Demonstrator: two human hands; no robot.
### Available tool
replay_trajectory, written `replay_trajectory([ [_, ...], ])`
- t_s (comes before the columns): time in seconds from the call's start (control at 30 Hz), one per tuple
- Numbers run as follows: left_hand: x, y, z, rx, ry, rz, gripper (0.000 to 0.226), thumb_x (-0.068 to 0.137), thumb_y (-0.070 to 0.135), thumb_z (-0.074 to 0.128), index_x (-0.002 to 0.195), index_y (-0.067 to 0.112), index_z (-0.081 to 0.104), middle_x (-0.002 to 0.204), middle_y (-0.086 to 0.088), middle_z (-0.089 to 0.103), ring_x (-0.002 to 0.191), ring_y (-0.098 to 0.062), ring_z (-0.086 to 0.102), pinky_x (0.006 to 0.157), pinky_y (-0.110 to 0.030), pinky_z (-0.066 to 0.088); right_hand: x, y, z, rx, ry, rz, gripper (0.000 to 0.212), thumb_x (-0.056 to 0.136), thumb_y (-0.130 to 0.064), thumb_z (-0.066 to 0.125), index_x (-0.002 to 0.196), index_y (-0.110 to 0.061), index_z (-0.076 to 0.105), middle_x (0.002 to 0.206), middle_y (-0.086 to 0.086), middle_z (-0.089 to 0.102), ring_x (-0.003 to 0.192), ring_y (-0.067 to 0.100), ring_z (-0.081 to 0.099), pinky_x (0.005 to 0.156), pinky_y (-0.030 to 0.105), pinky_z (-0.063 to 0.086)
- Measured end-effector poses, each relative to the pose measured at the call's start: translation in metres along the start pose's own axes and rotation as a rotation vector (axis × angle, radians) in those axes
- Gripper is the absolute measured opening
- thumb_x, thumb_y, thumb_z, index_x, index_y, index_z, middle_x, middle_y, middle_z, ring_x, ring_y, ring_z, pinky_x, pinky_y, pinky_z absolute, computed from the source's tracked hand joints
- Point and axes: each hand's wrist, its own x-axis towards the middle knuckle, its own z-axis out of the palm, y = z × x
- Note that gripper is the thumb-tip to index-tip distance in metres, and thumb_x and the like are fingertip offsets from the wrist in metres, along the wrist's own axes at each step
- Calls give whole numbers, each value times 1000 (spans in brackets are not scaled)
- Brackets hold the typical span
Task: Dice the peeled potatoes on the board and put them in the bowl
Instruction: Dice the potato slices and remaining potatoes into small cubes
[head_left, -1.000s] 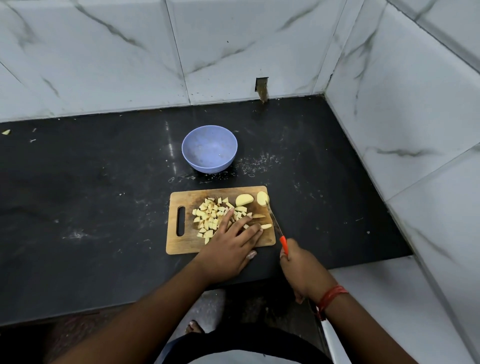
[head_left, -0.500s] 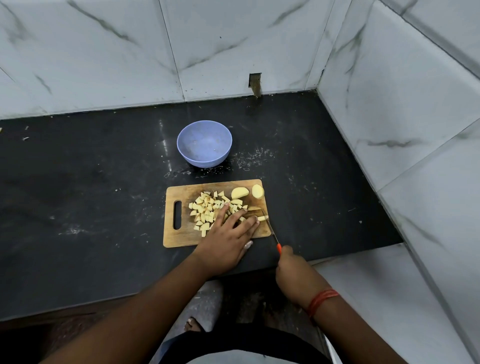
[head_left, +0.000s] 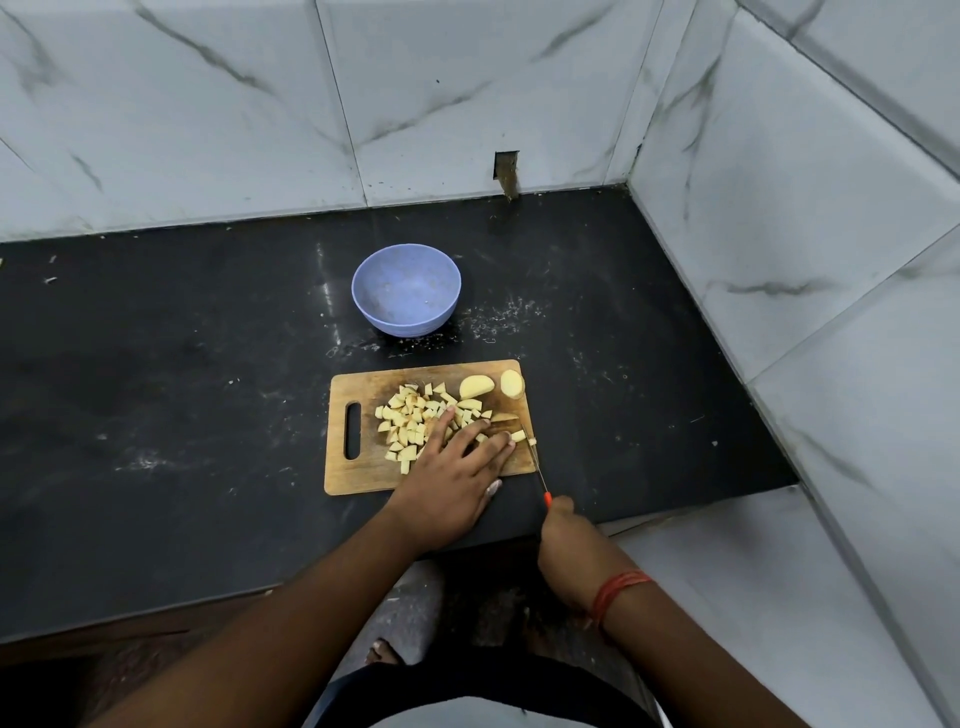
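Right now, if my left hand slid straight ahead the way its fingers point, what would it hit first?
Probably the cut potato strips right at the fingertips of your left hand, with the two uncut potato pieces beyond.

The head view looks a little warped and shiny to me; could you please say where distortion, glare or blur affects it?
In the head view, wide-angle distortion bows the white marble wall tiles at the edges; a pale glare streak runs down the black stone countertop just left of the round lilac plastic bowl; the rectangular wooden cutting board and the diced potato pieces are sharp, while the forearms at the bottom look soft.
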Motion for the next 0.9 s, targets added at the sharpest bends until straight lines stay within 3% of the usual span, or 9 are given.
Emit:
replay_trajectory([
  [0.1, -2, 0, 2, 15, 0, -4, 52, 105, 38, 41, 151, 14, 44, 149, 1, 48, 138, -29, 42, 119, -64, 17, -8, 11, 3, 29, -12, -56, 27, 96, -3, 39, 123, -2, 38, 70, 0, 45, 59, 10, 50, 48, 25, 31],
  [0.2, -3, 1, 4, 15, 17, -11, 51, 104, 37, 41, 149, 13, 47, 147, 0, 50, 136, -30, 45, 118, -65, 19, -9, 17, 2, 138, 52, -72, 11, 98, -9, 35, 108, -9, 40, 73, 3, 53, 65, 19, 57, 51, 28, 39],
  [0.27, -3, 1, 4, 11, 22, -16, 51, 104, 37, 41, 148, 13, 48, 146, -1, 51, 135, -30, 45, 118, -65, 19, -9, 13, -2, 171, 63, -90, 6, 99, -12, 33, 102, -12, 38, 83, 9, 62, 71, 24, 61, 62, 37, 49],
  [0.47, -4, 1, 5, 2, 27, -12, 50, 105, 37, 42, 148, 14, 48, 146, -1, 51, 136, -29, 45, 118, -65, 19, -11, 1, -5, 71, 9, -103, 17, 96, -4, 34, 113, -6, 38, 102, 17, 65, 86, 30, 64, 64, 31, 38],
  [0.67, -4, 1, 6, -4, 34, -14, 50, 104, 37, 43, 148, 14, 48, 147, 0, 51, 136, -29, 45, 118, -65, 19, -7, -3, -1, 49, 12, -46, 23, 95, -2, 36, 118, -6, 39, 104, 13, 65, 74, 20, 55, 61, 29, 40],
  [0.77, -4, 1, 6, -7, 43, -9, 49, 104, 36, 44, 148, 13, 48, 146, 0, 51, 135, -30, 46, 118, -65, 18, 1, -9, 2, 36, -11, -21, 25, 96, -3, 38, 121, -5, 38, 107, 13, 66, 86, 23, 66, 54, 27, 37],
  [0.83, -3, 1, 6, -2, 48, -6, 49, 104, 36, 44, 148, 13, 49, 146, -1, 51, 135, -30, 46, 118, -65, 17, 5, -11, 3, 42, -21, -16, 26, 95, -2, 38, 121, -4, 38, 108, 14, 67, 93, 26, 68, 58, 29, 38],
  [0.9, -3, 2, 5, 5, 48, -10, 49, 104, 36, 44, 147, 13, 49, 146, -1, 52, 135, -31, 46, 119, -65, 16, 5, -9, 2, 40, -30, -24, 27, 96, -1, 38, 122, -4, 38, 105, 14, 66, 84, 23, 65, 56, 26, 38],
])
